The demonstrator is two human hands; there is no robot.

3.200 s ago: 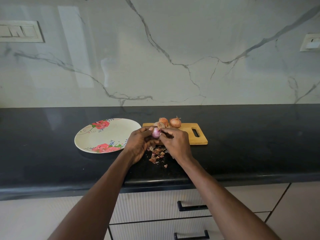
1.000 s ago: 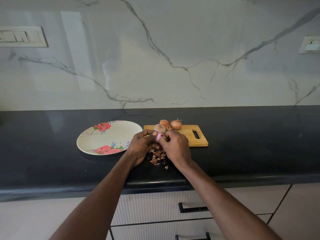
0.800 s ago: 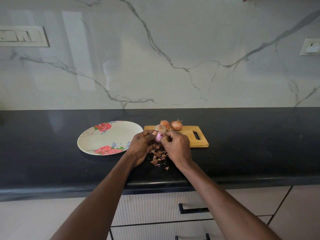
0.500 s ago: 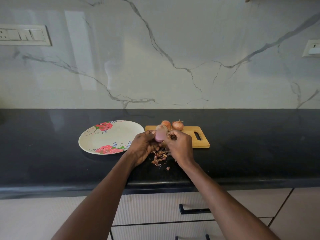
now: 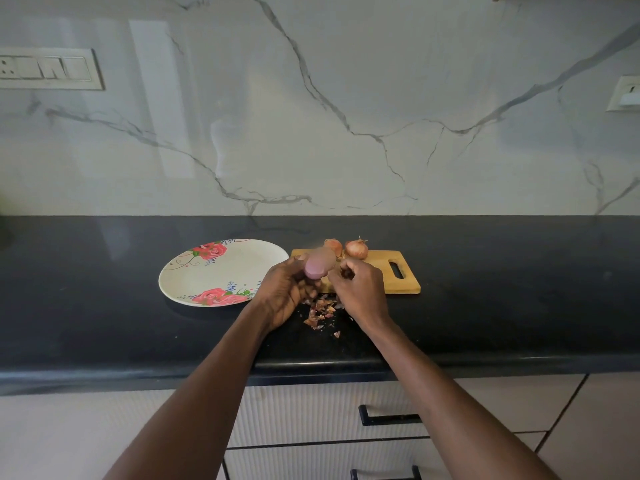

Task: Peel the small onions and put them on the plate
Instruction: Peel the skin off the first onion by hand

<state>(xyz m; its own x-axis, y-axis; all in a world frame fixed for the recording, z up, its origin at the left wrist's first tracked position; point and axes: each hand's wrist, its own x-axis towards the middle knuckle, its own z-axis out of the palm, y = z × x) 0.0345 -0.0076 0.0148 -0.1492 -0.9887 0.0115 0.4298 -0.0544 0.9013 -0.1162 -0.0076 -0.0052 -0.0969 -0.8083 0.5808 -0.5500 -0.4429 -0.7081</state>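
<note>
Black table [image 5: 104,323] is sitting under a marble wall [image 5: 346,98]. One plate [image 5: 194,278] at 9 o'clock of the left hand [image 5: 284,289], whose fingers are gripping one peeled onion [image 5: 317,266]; two unpeeled onions [image 5: 356,248] are lying on one board [image 5: 401,282]. Right hand [image 5: 360,285] fingers are curled, contents unclear.

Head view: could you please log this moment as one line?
left hand: holds peeled onion | right hand: curled beside | plate: bare | cutting board: two unpeeled
</note>
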